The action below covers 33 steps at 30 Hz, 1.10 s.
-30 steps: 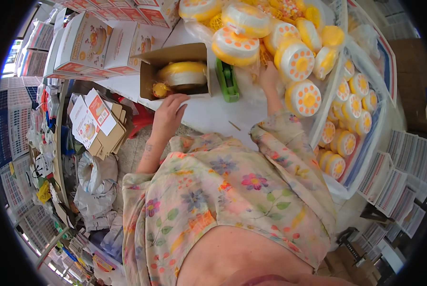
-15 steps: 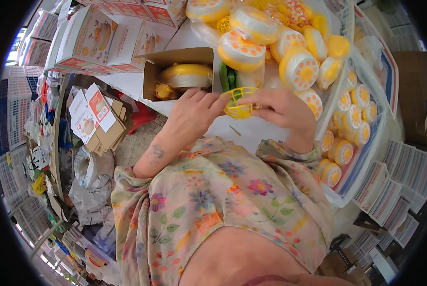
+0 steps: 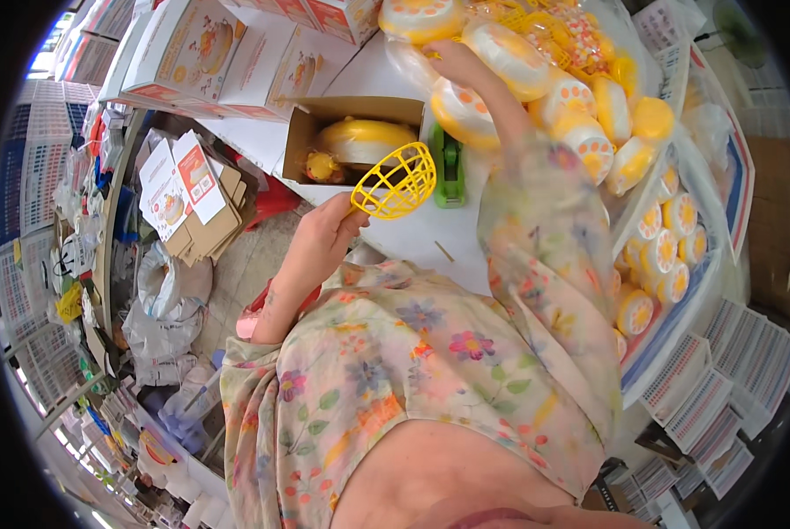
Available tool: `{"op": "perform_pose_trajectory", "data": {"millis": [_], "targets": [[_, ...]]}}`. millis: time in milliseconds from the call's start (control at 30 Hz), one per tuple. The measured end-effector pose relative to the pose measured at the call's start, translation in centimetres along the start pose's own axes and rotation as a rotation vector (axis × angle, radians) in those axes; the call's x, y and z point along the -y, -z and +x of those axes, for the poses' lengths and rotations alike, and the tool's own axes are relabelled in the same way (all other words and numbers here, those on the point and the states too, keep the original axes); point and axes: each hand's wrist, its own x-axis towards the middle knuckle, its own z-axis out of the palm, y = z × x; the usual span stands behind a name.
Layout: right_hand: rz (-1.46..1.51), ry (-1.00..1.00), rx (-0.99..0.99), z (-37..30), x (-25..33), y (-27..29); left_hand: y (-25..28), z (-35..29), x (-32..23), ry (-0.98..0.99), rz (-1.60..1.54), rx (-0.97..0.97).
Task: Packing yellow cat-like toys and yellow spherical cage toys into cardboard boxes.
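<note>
My left hand [image 3: 326, 231] pinches the end of a yellow plastic lattice basket [image 3: 395, 182], held up over the table's near edge. My right hand [image 3: 462, 65] reaches far forward to the pile of yellow-and-white round plastic toys [image 3: 505, 60]. Its fingers are closed by a bit of yellow, too small to name. Beside the basket stands an open cardboard box [image 3: 296, 145]. Inside lie a yellow-and-white round toy [image 3: 364, 137] and a small yellow duck [image 3: 322, 166]. A green tape dispenser [image 3: 449, 172] stands to the right of the box.
Printed white-and-orange boxes [image 3: 183, 53] stand at the far left of the white table [image 3: 412, 242]. Flattened cartons [image 3: 205, 212] are stacked lower left, by a red stool [image 3: 276, 203]. More round toys fill a plastic-lined container [image 3: 664, 242] at right.
My right hand has let go of the lattice basket and moved forward to the toy pile. My left hand keeps the basket, tilted up now. The view has shifted slightly.
</note>
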Motion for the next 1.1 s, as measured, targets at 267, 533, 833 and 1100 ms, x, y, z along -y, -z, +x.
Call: {"op": "perform_pose_trajectory", "data": {"millis": [267, 533, 833, 1100], "targets": [[-0.708, -0.118, -0.087, 4.1, -7.9, -5.5, -0.1, -1.9, 0.4, 0.081, -0.127, -0.106], [-0.684, -0.265, 0.141, 1.5, -4.2, 0.2, -0.3, -3.7, 3.4, 0.089, -0.425, -0.286], [-0.59, -0.295, -0.439, -6.2, -1.5, 7.9, 0.0, -0.8, 4.2, 0.074, -0.743, -0.255], [0.078, 0.302, -0.451, -14.6, 14.7, 14.7, -1.5, 1.0, 3.9, 0.204, -1.086, 0.013]]}}
